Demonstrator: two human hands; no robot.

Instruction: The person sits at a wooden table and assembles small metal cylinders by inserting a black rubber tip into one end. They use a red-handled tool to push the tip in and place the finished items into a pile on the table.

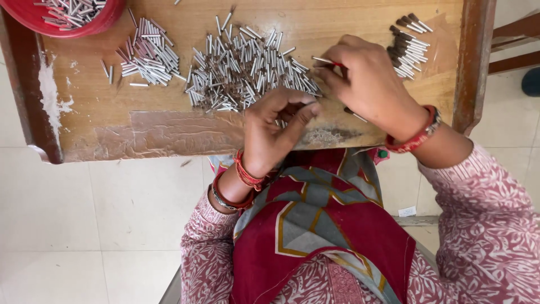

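My right hand [368, 84] pinches one thin silver metal tube [323, 59] between thumb and fingers at the right edge of a big loose heap of short silver tubes [244, 70] on the wooden tray table [169, 132]. A dark-tipped piece [355, 115] pokes out under its palm. My left hand [275, 129] hovers at the heap's near edge with fingers curled around a few small silver tubes. Both wrists wear red bangles.
A smaller pile of silver tubes [147, 53] lies to the left. A red bowl [76, 17] with more tubes sits at the top left corner. A neat row of dark-tipped tubes [409, 46] lies at the right, beside the table's raised wooden rim [472, 62].
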